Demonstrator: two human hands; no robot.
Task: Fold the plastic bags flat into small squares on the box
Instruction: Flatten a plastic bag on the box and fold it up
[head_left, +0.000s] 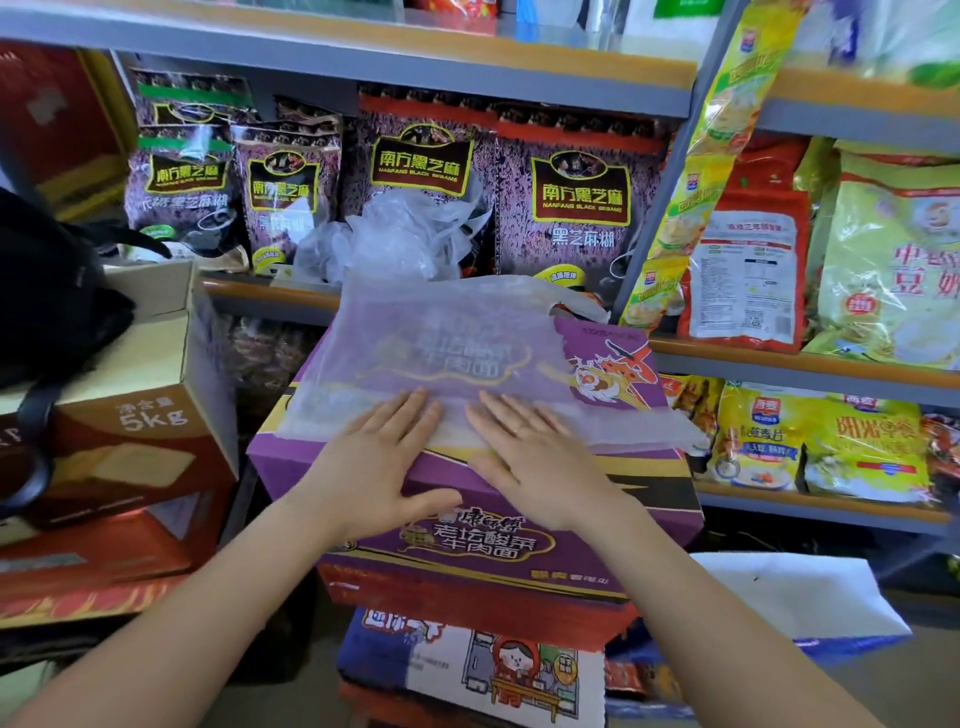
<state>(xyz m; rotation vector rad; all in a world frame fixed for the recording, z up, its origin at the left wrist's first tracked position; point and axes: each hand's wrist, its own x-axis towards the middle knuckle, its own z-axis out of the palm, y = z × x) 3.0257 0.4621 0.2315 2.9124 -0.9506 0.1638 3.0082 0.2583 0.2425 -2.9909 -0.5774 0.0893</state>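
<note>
A translucent plastic bag (441, 332) lies spread flat over the top of a purple noodle box (613, 353). My left hand (384, 457) and my right hand (530, 452) lie side by side, palms down, fingers straight, pressing the bag's near edge against the box. A heap of crumpled clear plastic bags (395, 236) sits behind the box on the shelf edge.
Shelves (467, 57) hold black sesame packets (576, 202) behind and cereal bags (883, 260) to the right. A brown 5kg carton (130, 395) with a black bag (47, 296) on it stands at the left. More cartons (467, 670) are stacked under the purple box.
</note>
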